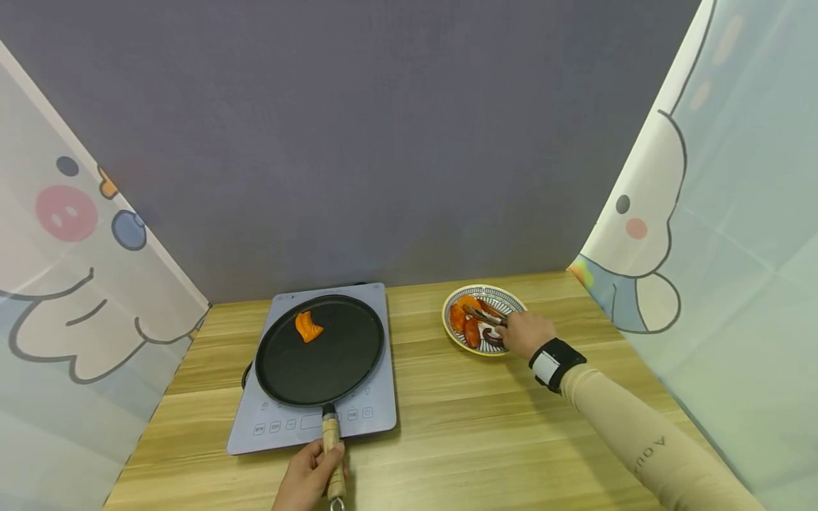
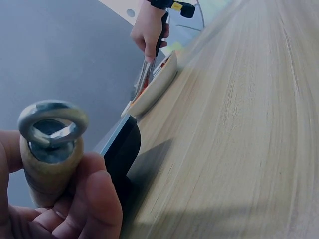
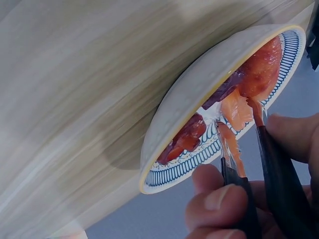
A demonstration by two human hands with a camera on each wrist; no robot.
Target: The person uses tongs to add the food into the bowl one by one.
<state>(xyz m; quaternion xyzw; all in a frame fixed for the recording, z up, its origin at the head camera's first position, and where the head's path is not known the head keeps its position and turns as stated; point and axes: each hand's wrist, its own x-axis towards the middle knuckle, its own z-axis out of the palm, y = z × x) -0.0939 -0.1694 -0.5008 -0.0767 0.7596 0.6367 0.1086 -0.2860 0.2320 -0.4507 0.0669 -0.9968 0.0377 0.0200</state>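
My left hand [image 1: 308, 474] grips the wooden handle [image 1: 332, 451] of a flat black pan [image 1: 322, 365]; the handle's metal hanging ring [image 2: 55, 119] faces the left wrist camera. On the pan, left of its middle, lies a curved orange food piece [image 1: 308, 326]. To the right, my right hand [image 1: 529, 333] holds black-handled metal tongs [image 3: 279, 169] over a patterned plate [image 1: 487, 288]. The tong tips are apart and reach in among the food. Reddish pieces [image 3: 261, 72], a dark purple piece [image 3: 224, 89] and an orange piece [image 3: 235, 110] lie on the plate.
A pale induction cooker [image 1: 373, 415] with printed touch keys sits beneath the pan. Both rest on a wooden table [image 1: 460, 426]. A grey panel [image 1: 383, 142] rises behind, and cartoon-printed sheets [image 1: 735, 213] stand at both sides.
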